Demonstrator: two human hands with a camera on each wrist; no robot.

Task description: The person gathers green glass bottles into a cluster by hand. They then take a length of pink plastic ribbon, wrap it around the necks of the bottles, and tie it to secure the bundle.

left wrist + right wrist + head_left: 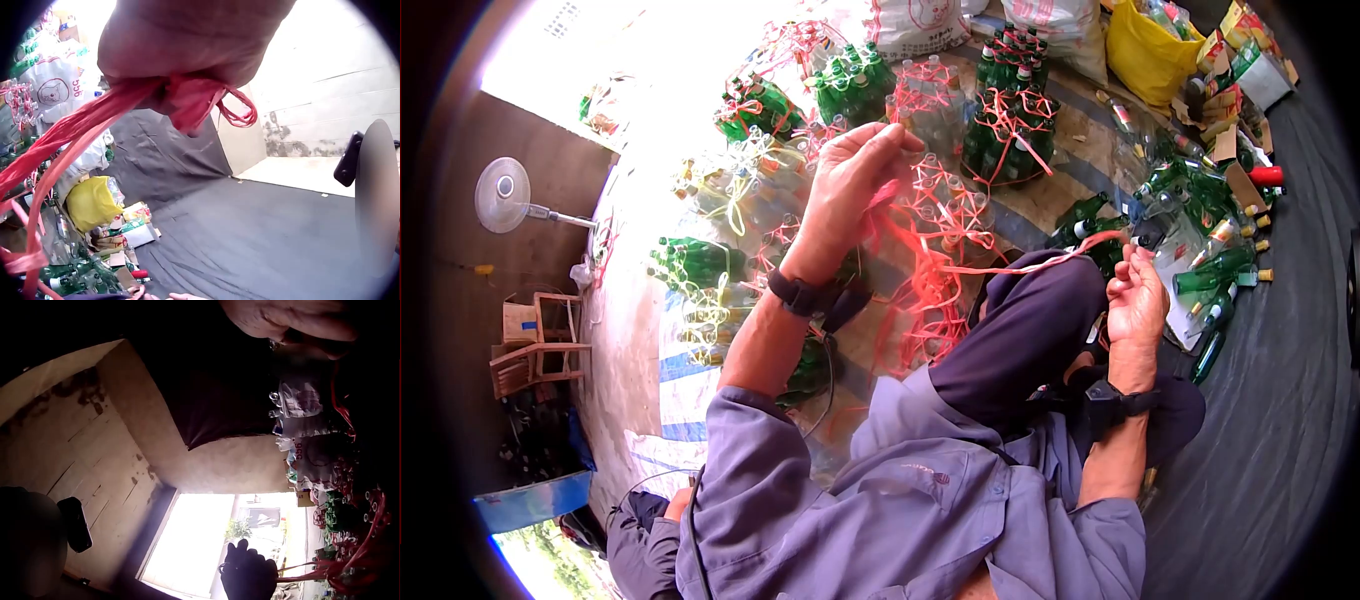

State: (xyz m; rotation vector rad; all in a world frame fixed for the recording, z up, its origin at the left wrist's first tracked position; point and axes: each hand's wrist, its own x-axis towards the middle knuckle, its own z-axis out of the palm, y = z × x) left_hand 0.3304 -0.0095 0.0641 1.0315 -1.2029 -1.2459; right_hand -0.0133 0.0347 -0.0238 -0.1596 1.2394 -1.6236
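Note:
My left hand is raised over the bottles and grips a bunch of red plastic twine; in the left wrist view, loops of it stick out below the fist. From there strands run across the raised knee to my right hand, which pinches an end between thumb and fingers. Below the left hand stand clear bottles with red twine laced around their necks. In the right wrist view the right hand shows only at the top edge, while the left hand is a dark outline with twine trailing from it.
Tied bundles of green bottles and clear bottles stand ahead. Loose green bottles lie at the right beside a dark sheet. A yellow bag and white sacks stand at the back. A fan and wooden chair are far left.

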